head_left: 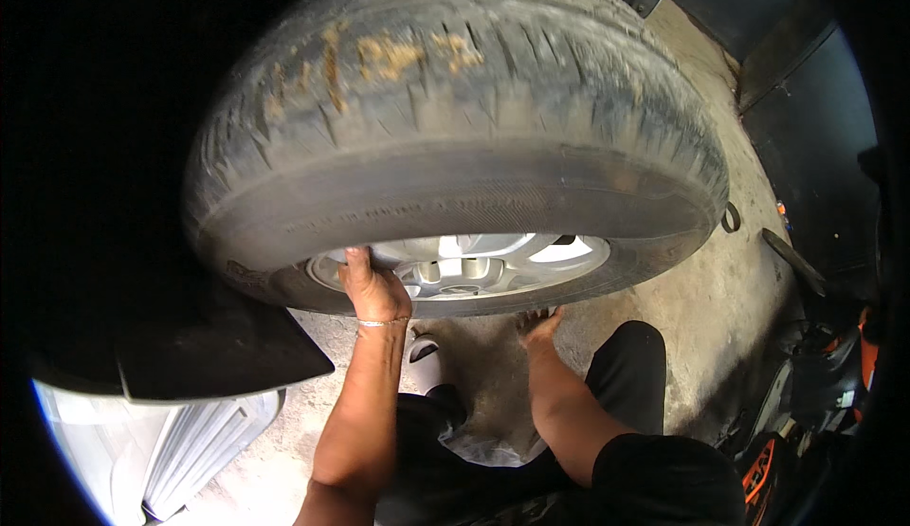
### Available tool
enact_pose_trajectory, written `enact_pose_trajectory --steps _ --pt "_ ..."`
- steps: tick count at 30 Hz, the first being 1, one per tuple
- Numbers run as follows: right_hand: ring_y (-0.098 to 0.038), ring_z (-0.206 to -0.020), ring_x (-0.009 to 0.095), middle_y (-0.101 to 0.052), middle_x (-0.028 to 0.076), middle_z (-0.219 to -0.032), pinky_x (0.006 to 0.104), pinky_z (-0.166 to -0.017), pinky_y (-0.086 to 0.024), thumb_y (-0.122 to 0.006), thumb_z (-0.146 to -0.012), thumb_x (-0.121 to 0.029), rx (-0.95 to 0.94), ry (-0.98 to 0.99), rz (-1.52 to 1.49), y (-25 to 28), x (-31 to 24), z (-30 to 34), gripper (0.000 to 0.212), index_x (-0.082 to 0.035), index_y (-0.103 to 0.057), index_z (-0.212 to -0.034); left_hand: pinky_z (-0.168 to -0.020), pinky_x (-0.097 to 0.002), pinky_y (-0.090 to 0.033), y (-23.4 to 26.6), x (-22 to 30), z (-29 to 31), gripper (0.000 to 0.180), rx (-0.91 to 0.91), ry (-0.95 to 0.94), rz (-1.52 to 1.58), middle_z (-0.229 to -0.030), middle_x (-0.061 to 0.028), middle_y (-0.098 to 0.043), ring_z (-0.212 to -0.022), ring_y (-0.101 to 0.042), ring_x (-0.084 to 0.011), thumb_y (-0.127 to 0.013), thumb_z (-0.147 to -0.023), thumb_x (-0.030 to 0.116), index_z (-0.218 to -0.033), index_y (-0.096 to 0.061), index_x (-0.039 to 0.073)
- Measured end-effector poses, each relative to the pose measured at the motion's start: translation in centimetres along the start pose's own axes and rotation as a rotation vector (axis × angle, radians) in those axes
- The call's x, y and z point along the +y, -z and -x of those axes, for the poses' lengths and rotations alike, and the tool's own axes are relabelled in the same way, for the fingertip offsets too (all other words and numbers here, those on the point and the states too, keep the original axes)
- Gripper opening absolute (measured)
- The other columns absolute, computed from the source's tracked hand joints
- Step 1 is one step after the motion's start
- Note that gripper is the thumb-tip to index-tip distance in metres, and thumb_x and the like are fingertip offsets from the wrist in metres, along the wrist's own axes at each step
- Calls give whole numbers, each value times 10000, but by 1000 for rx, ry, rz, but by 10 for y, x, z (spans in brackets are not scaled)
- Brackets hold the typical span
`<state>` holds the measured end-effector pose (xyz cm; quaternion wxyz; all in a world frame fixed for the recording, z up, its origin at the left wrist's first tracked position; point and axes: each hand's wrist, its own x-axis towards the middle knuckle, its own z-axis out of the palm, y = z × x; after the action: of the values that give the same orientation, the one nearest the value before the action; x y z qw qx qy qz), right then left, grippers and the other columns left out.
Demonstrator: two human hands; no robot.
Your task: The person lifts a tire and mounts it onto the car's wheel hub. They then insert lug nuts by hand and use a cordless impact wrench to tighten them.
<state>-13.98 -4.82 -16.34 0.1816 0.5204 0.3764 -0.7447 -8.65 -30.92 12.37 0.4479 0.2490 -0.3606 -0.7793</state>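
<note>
A worn black rubber tyre on a silver alloy rim [455,147] fills the upper centre of the frame, with bare grey concrete floor [701,270] open to its right and below. The left hand [373,289] grips the rim's lower left edge, fingers curled on it. The right hand [538,327] reaches under the tyre's lower edge; its grip cannot be made out. A black mudflap [218,351] sits lower left.
</note>
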Motion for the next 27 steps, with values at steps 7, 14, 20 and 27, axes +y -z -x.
enact_pose_trajectory --steps 7,14,20,27 --pt "-267 -1525 370 -261 99 -1680 630 -1211 -244 -248 -904 -795 -418 -69 -318 -33 26 -1 923 -193 -353 -1595 -1177 -417 -350 -5 -1 -2 647 2 12 -14 -1367 -53 -619 -1280 -549 -236 -708 -926 565 -1345 -597 86" --pt "-306 -1512 342 -384 93 -1622 638 -1179 -276 -284 -896 -754 -424 -134 -196 -26 15 -1 859 -204 -459 -1532 -1195 -426 -339 -7 6 -4 727 -58 35 -48 -1388 -47 -607 -1317 -529 -234 -741 -871 615 -1353 -594 90" --pt "-402 -1444 325 -426 84 -1596 597 -1153 -313 -285 -939 -676 -267 -99 -150 -18 17 -10 791 -177 -482 -1521 -1181 -450 -355 6 6 -6 818 -127 74 -13 -1378 -71 -606 -1312 -532 -251 -761 -835 640 -1356 -575 37" --pt "-400 -1445 343 -419 97 -1600 582 -1185 -306 -302 -982 -610 -286 -206 -201 -16 3 -13 726 -169 -465 -1536 -1222 -440 -277 -4 -14 -17 1030 117 -124 -158 -1509 -104 -492 -1404 -433 -275 -614 -831 813 -1490 -455 37"
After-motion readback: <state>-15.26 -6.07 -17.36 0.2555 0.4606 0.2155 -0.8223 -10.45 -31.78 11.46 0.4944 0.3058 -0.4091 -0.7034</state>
